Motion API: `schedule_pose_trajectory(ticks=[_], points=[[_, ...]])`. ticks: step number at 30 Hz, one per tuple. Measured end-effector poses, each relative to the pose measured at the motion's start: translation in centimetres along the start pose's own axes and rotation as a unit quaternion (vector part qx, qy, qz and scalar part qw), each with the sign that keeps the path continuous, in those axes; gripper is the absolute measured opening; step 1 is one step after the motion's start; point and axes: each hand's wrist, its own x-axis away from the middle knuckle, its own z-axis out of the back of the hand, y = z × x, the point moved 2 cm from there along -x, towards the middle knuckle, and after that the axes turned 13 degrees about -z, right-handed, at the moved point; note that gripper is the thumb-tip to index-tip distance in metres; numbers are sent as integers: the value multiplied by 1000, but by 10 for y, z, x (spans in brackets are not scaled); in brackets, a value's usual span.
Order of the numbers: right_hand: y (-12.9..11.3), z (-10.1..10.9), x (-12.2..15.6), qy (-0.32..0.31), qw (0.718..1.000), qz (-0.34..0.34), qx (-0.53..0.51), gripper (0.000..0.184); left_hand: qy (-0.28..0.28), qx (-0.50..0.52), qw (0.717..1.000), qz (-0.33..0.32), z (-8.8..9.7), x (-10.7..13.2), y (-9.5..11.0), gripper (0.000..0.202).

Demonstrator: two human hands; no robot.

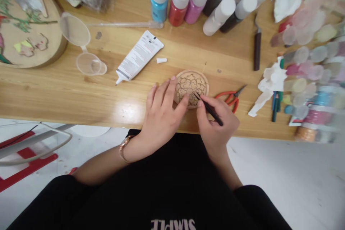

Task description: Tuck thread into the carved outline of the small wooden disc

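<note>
A small round wooden piece (pixel 192 81) with a raised rim and a carved flower pattern lies at the table's front edge. My left hand (pixel 162 115) rests flat at its left side, fingers stretched out, with the thumb on the pattern. Black tweezers (pixel 212 112) are pinched in my right hand (pixel 219 124). Their tips touch or hover just over the middle of the carving; I cannot tell which. Beyond my left hand lie a white tube (pixel 141 55) with a pointed nozzle and its small white cap (pixel 161 60). Orange-handled pliers (pixel 234 97) lie right of the wooden piece.
Paint bottles (pixel 181 1) with white caps stand at the back. A pipette (pixel 129 24) and a lidded plastic cup (pixel 88 64) are to the left, near a large decorated wooden round (pixel 51 43). Rightward are a dark-handled tool (pixel 257 50), crumpled tissue (pixel 272 79) and several small jars (pixel 319 116).
</note>
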Motion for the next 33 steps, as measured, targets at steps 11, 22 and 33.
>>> schedule_pose_trajectory(ticks=[11, 22, 33], points=[[-3, -1, 2, 20, 997, 60, 46, 16, -4, -26, 1000, -12, 4, 5, 2, 36], [-3, -1, 3, 19, 997, 61, 52, 15, -6, -5, 1000, -2, 4, 4, 3, 37], [-2, 0, 1, 19, 996, 61, 66, 15, -20, 13, 1000, 5, 6, 1, 3, 35]])
